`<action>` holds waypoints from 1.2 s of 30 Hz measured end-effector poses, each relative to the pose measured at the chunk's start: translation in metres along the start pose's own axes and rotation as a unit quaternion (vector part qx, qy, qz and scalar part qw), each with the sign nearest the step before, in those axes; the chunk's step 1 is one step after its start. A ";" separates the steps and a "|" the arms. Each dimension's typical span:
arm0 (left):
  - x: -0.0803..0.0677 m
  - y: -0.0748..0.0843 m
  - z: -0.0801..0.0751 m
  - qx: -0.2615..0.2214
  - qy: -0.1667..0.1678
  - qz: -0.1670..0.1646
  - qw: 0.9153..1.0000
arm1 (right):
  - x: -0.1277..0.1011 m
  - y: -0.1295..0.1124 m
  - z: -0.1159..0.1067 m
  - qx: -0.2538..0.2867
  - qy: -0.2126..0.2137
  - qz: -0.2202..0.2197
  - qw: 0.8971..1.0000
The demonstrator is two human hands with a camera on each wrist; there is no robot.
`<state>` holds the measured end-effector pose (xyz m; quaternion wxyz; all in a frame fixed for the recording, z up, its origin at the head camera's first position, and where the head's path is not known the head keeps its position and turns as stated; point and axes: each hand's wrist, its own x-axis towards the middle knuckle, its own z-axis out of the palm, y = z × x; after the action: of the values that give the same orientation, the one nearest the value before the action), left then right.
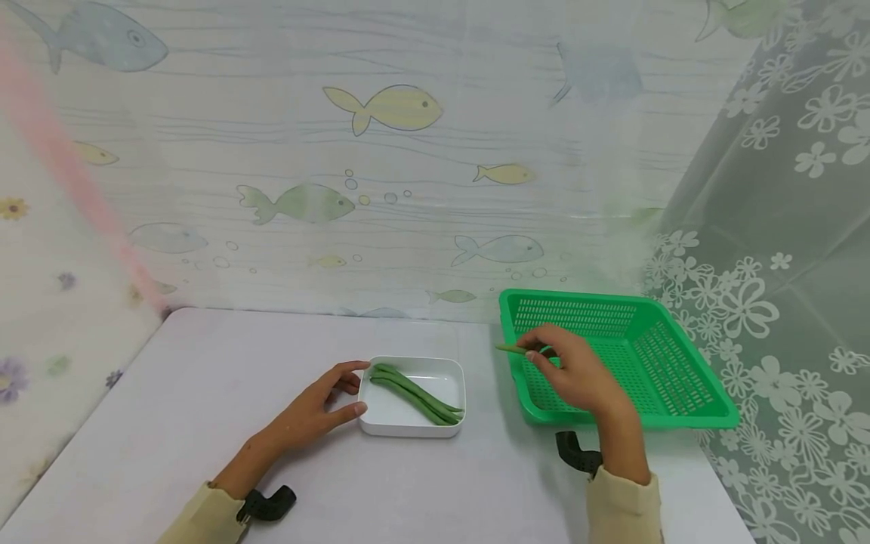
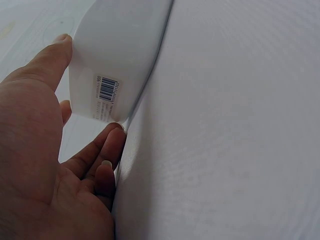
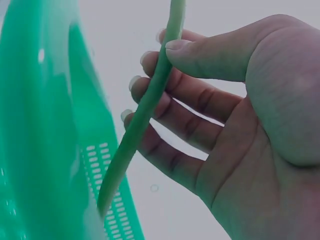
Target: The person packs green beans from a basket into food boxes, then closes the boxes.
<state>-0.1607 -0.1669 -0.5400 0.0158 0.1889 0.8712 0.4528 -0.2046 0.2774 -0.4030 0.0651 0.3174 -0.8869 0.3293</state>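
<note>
A shallow white dish (image 1: 411, 431) sits on the table with several green beans (image 1: 414, 394) lying slantwise in it. My left hand (image 1: 314, 405) rests against the dish's left end, index fingertip at the far corner and thumb at the near one. In the left wrist view, the dish's side (image 2: 117, 55) bears a barcode label, and the other fingers curl loosely beside it. Over the left part of a green basket, my right hand (image 1: 569, 370) pinches a single green bean (image 3: 150, 102) between thumb and fingers. One end of that bean points left past the basket's rim.
The slotted green plastic basket (image 1: 618, 419) stands at the table's right side, a short gap from the dish. A white cloth covers the table (image 1: 401, 491). Behind hangs a fish-print curtain (image 1: 401, 174), and a flowered sheer curtain (image 1: 782, 363) borders the right.
</note>
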 end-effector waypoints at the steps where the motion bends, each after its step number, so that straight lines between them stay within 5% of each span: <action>1: 0.000 0.000 0.000 -0.001 0.000 0.000 1.000 | 0.001 -0.002 0.001 -0.001 0.002 -0.006 1.000; 25: 0.003 -0.003 -0.001 -0.006 0.000 0.005 1.000 | 0.028 -0.050 0.048 -0.031 0.023 -0.099 0.994; 36: 0.005 -0.003 -0.001 -0.008 -0.003 0.003 1.000 | 0.040 -0.065 0.082 -0.028 -0.003 -0.079 0.996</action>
<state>-0.1661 -0.1675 -0.5414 0.0182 0.1928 0.8670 0.4591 -0.1889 0.1674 -0.4179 0.0972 0.3857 -0.8680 0.2972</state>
